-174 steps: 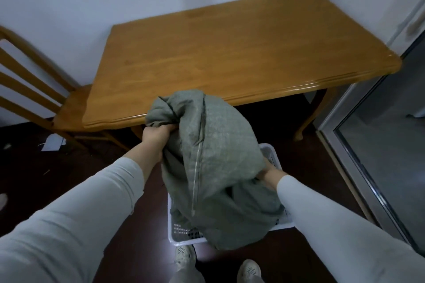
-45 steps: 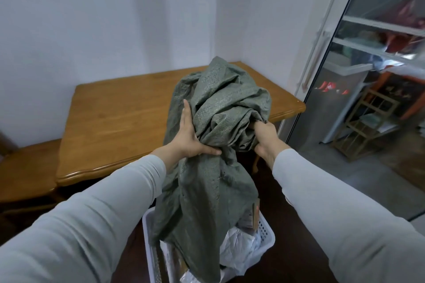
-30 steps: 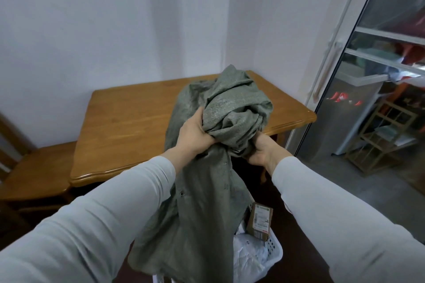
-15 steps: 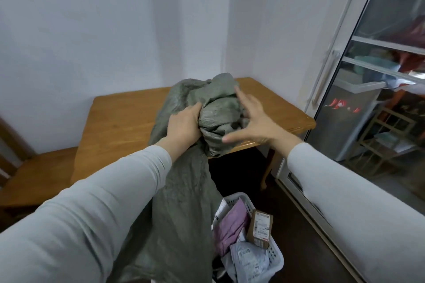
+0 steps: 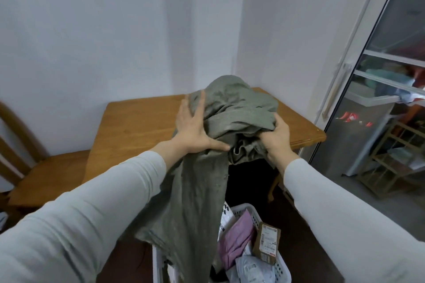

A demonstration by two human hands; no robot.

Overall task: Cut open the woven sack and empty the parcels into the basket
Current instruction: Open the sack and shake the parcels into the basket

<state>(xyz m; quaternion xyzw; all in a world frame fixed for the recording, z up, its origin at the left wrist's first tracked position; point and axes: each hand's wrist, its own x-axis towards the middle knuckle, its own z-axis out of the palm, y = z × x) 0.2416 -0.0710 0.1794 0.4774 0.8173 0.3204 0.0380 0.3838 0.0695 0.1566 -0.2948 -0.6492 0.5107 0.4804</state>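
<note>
The grey-green woven sack is bunched up high in front of me, its limp lower part hanging down into the white plastic basket on the floor. My left hand presses flat against the bundle's left side, thumb hooked under it. My right hand grips the bundle's lower right folds. In the basket lie parcels: a pink mailer, a small brown box with a label, and grey and white bags.
A wooden table stands behind the sack against the white wall, with a wooden chair at its left. A glass sliding door runs along the right. The floor is dark.
My right hand, open and reaching half a second ago, has closed on the sack's folds. My left hand has opened flatter against the bundle. The view has tilted up slightly.
</note>
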